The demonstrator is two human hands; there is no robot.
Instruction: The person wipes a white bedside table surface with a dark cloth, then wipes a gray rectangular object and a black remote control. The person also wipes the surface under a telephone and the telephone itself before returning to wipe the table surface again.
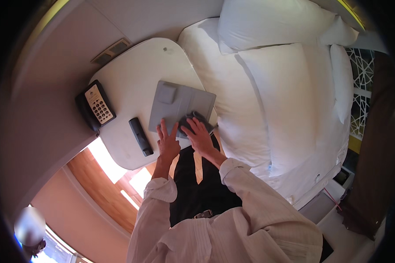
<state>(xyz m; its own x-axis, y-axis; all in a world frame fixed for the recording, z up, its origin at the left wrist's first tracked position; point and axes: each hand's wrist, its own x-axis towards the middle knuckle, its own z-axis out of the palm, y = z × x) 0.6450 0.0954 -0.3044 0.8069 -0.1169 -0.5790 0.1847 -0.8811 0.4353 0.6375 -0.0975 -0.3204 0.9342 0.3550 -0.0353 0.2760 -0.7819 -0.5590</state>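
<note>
A flat grey folder or sleeve (pixel 184 102) with a raised rectangular patch near its upper left lies on the white table (pixel 128 82). My left hand (pixel 169 143) rests at its near edge with the fingers spread, holding nothing. My right hand (pixel 200 136) is laid over a bunched dark grey cloth (pixel 197 115) at the near right corner of the folder. Part of the cloth is hidden under the palm and fingers.
Left of my hands lie a black remote-like device (pixel 141 136) and a black desk telephone (pixel 100 105). A wall socket panel (pixel 110 51) is set behind the table. A bed with a white duvet (pixel 279 98) and pillows (pixel 273 23) stands close on the right. Wooden flooring (pixel 102 180) shows below left.
</note>
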